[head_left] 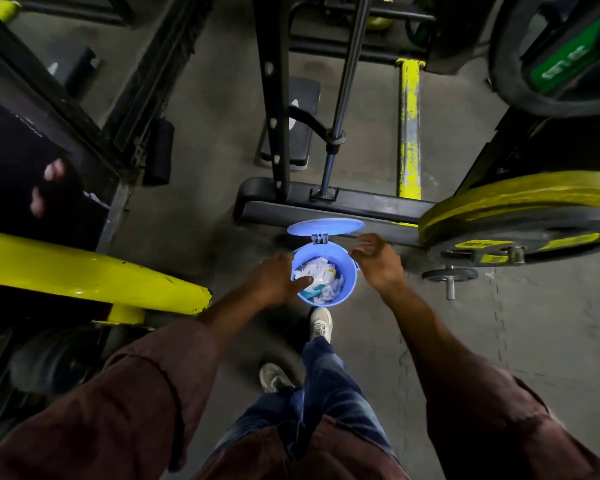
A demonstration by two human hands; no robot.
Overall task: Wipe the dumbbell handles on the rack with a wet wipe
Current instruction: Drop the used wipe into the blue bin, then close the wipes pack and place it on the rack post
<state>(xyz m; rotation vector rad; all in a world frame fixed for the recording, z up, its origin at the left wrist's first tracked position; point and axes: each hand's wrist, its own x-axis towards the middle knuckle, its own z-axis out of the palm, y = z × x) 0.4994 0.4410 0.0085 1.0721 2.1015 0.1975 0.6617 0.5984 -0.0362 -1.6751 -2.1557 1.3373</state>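
Yellow steel of a machine frame (84,275) fills the left, and beside it the left hand (274,282) reaches over the rim of a small blue bin (347,285) on the floor. Its thumb lies inside on crumpled white wipes and wrappers (321,277); I cannot tell whether the fingers pinch anything. My guess is it is either dropping a used wipe or steadying the bin. The hinged lid (326,226) stands flipped back, keeping the mouth clear. Just right of the rim, the right hand (378,259) hovers with loosely curled, empty fingers. Farther right, yellow-edged weight plates (520,216) hang on a machine. No dumbbell rack is in view.
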